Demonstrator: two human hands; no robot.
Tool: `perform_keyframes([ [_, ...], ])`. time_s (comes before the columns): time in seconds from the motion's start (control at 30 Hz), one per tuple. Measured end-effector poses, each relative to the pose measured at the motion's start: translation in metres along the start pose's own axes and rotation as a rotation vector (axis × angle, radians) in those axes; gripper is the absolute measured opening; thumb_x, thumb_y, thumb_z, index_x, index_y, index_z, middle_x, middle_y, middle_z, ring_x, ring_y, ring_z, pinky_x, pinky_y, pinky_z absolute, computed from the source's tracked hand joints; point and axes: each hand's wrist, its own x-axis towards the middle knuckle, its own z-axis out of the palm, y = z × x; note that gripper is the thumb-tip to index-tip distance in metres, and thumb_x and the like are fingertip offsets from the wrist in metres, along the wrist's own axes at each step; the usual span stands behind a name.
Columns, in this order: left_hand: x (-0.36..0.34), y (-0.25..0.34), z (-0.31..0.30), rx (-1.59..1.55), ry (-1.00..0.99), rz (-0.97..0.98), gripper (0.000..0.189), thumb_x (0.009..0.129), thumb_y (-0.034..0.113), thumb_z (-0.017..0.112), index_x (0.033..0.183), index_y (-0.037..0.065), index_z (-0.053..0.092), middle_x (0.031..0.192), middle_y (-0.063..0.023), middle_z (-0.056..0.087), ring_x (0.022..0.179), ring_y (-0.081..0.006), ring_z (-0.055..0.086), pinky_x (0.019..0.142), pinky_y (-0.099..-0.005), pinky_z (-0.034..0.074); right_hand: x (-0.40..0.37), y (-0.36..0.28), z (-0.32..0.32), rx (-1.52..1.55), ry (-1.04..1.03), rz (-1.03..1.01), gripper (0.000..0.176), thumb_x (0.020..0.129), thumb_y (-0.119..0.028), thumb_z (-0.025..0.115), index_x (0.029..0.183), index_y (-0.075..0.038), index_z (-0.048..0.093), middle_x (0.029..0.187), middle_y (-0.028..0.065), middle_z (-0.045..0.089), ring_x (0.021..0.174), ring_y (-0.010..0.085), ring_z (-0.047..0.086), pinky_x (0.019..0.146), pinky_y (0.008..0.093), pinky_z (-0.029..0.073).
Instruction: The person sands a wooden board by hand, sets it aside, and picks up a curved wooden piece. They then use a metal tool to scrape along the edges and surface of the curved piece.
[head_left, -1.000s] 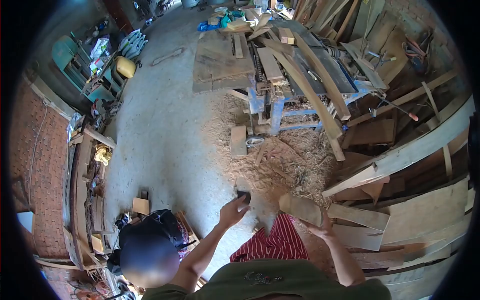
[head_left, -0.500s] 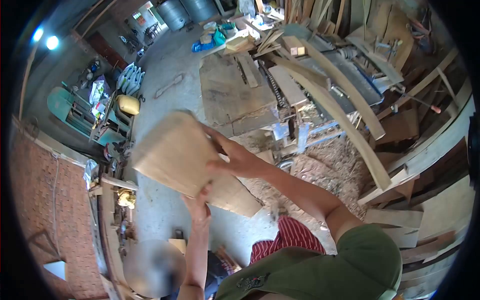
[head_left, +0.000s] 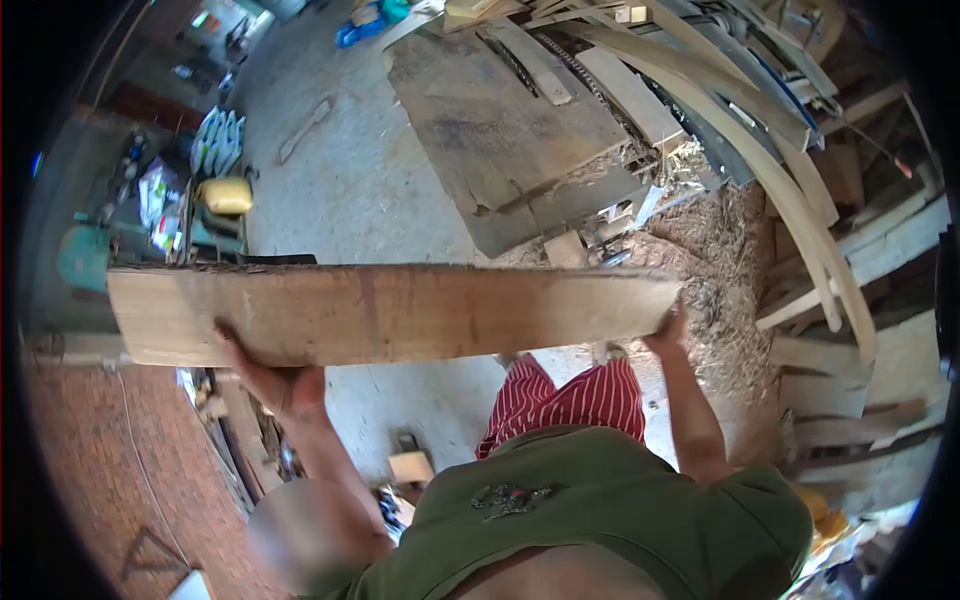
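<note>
A long wooden plank (head_left: 430, 315) spans the view crosswise in front of my body, with a dark, rough upper edge. My left hand (head_left: 285, 385) grips its lower edge toward the left, thumb lying on the face and the other fingers mostly hidden. At the plank's right end, my right hand (head_left: 668, 332) holds the lower corner, its fingers partly behind the wood. Both hands bear the plank above the concrete floor (head_left: 345, 190).
A large flat wooden machine table (head_left: 500, 110) stands ahead, its slot showing a chain. Long curved boards (head_left: 760, 150) lean at right over wood shavings (head_left: 715, 240). A yellow container (head_left: 226, 196) sits at left, near a brick surface (head_left: 90, 440). A small wood block (head_left: 410, 467) lies below.
The plank has swung from a slanted, end-on position to lie level across my view. My right hand has moved to its right end, my left hand further left. The view has tilted downward.
</note>
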Motion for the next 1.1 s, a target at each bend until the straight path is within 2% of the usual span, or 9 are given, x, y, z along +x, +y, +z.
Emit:
perform_keyframes([
  [0.13, 0.121, -0.018, -0.031, -0.033, -0.178, -0.327, 0.077, 0.068, 0.051, 0.082, 0.132, 0.017, 0.055, 0.132, -0.0028, 0.057, 0.125, -0.0257, 0.049, 0.107, -0.0520, 0.038, -0.060, -0.008, 0.085, -0.190, 0.164, -0.422, 0.074, 0.088, -0.067, 0.052, 0.131, -0.007, 0.054, 0.124, 0.0095, 0.061, 0.110, 0.0242, 0.062, 0.089, 0.0407, 0.054],
  [0.27, 0.229, -0.067, -0.047, 0.178, -0.102, -0.456, 0.080, 0.074, 0.055, 0.078, 0.135, 0.010, 0.050, 0.131, -0.0073, 0.052, 0.122, -0.0237, 0.049, 0.104, -0.0432, 0.043, -0.080, 0.000, 0.140, -0.343, 0.294, -0.590, 0.071, 0.083, -0.065, 0.064, 0.122, -0.007, 0.056, 0.107, 0.0073, 0.061, 0.088, 0.0129, 0.061, 0.066, 0.0279, 0.051],
  [0.57, 0.406, -0.193, -0.023, 0.404, -0.473, -0.661, 0.077, 0.084, 0.062, 0.062, 0.138, 0.008, 0.049, 0.136, -0.0085, 0.052, 0.125, -0.0234, 0.050, 0.097, -0.0388, 0.048, 0.002, -0.005, 0.181, -0.397, 0.550, -0.801, 0.048, 0.086, -0.050, 0.069, 0.117, -0.014, 0.064, 0.111, 0.0021, 0.063, 0.099, 0.0152, 0.060, 0.078, 0.0334, 0.050],
  [0.67, 0.451, -0.220, 0.012, 0.416, -0.612, -0.687, 0.072, 0.090, 0.062, 0.053, 0.139, 0.009, 0.048, 0.135, -0.0086, 0.056, 0.123, -0.0226, 0.054, 0.099, -0.0388, 0.047, 0.021, -0.005, 0.191, -0.402, 0.473, -0.850, 0.046, 0.088, -0.049, 0.067, 0.120, -0.015, 0.063, 0.114, 0.0000, 0.062, 0.105, 0.0150, 0.057, 0.080, 0.0346, 0.048],
  [0.77, 0.472, -0.238, 0.043, 0.429, -0.634, -0.799, 0.068, 0.093, 0.061, 0.050, 0.139, 0.011, 0.048, 0.128, -0.0077, 0.062, 0.117, -0.0209, 0.059, 0.100, -0.0398, 0.047, 0.015, 0.009, 0.215, -0.425, 0.633, -0.880, 0.048, 0.090, -0.050, 0.063, 0.123, -0.016, 0.061, 0.118, 0.0010, 0.061, 0.107, 0.0171, 0.058, 0.080, 0.0379, 0.051],
  [0.9, 0.491, -0.257, 0.058, 0.487, -0.658, -0.756, 0.066, 0.094, 0.059, 0.050, 0.139, 0.011, 0.048, 0.130, -0.0068, 0.059, 0.115, -0.0194, 0.060, 0.087, -0.0311, 0.054, -0.002, 0.026, 0.221, -0.527, 0.774, -0.818, 0.060, 0.091, -0.056, 0.059, 0.134, -0.015, 0.055, 0.129, 0.0048, 0.057, 0.106, 0.0213, 0.062, 0.088, 0.0430, 0.050],
  [0.97, 0.504, -0.261, 0.056, 0.642, -0.611, -0.646, 0.070, 0.092, 0.064, 0.050, 0.133, 0.007, 0.053, 0.114, -0.0020, 0.063, 0.083, -0.0104, 0.060, 0.063, -0.0257, 0.048, -0.005, 0.013, 0.212, -0.698, 0.825, -0.857, 0.059, 0.092, -0.055, 0.058, 0.133, -0.012, 0.057, 0.125, 0.0060, 0.060, 0.106, 0.0189, 0.062, 0.087, 0.0394, 0.050],
  [1.03, 0.505, -0.258, 0.059, 0.682, -0.655, -0.654, 0.073, 0.090, 0.067, 0.051, 0.132, 0.006, 0.053, 0.110, -0.0005, 0.063, 0.071, -0.0078, 0.052, 0.057, -0.0245, 0.043, -0.003, -0.009, 0.199, -1.068, 0.880, -0.901, 0.057, 0.095, -0.052, 0.056, 0.129, -0.007, 0.061, 0.116, 0.0083, 0.064, 0.105, 0.0140, 0.060, 0.085, 0.0323, 0.050],
  [1.1, 0.505, -0.252, 0.057, 0.729, -0.689, -0.659, 0.076, 0.088, 0.069, 0.052, 0.132, 0.006, 0.053, 0.106, 0.0009, 0.063, 0.058, -0.0052, 0.044, 0.050, -0.0232, 0.038, 0.001, -0.030, 0.206, -1.116, 0.763, -0.996, 0.051, 0.098, -0.046, 0.054, 0.120, -0.001, 0.065, 0.103, 0.0072, 0.067, 0.095, 0.0116, 0.062, 0.079, 0.0289, 0.051],
])
